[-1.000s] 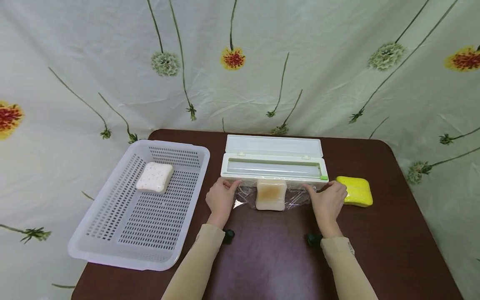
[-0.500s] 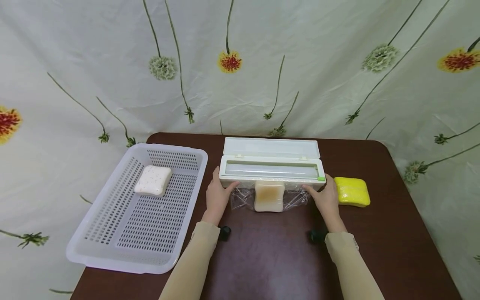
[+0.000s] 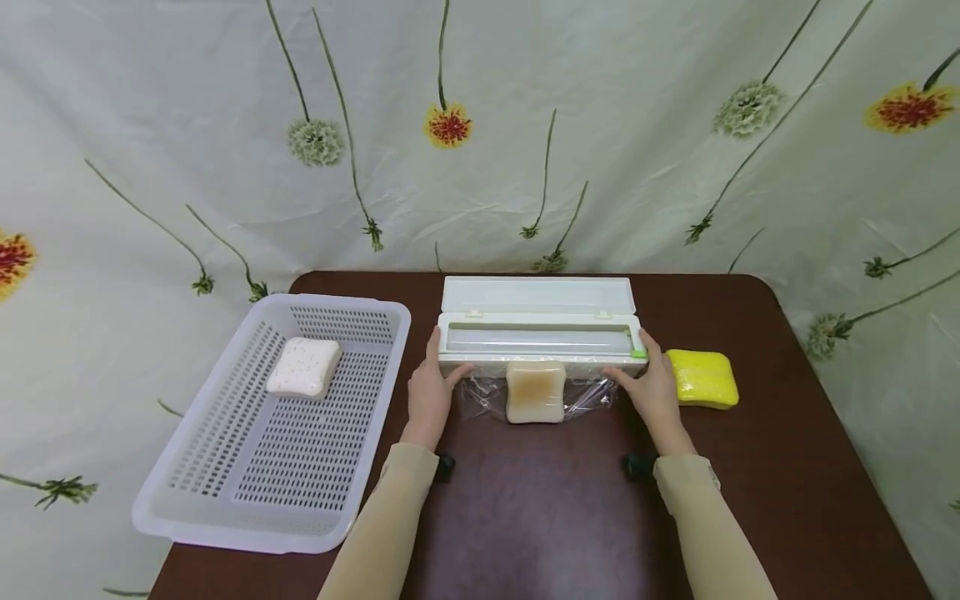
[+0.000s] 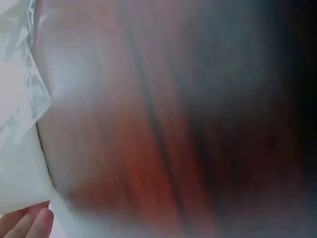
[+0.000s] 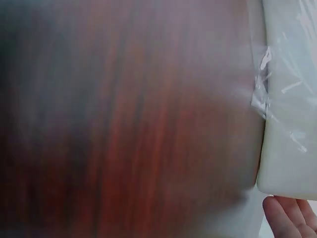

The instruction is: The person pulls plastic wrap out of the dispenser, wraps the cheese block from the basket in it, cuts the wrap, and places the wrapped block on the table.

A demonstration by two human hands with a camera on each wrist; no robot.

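Wrap box (image 3: 525,319): located at the table's (image 3: 540,508) far side, directly behind the bread slice (image 3: 536,396). Probably light and stiff, with a smooth, slippery shell; hold at both short ends. Left hand (image 3: 429,400) and right hand (image 3: 652,396) each grip one end, thumb toward the front. Appearance, near to far: clear, crinkled film (image 3: 486,398), presumably clingy and easily torn, on both sides of the bread; white front wall; pale roll (image 3: 540,340) in a green-edged opening; white lid (image 3: 537,295), opened backward.
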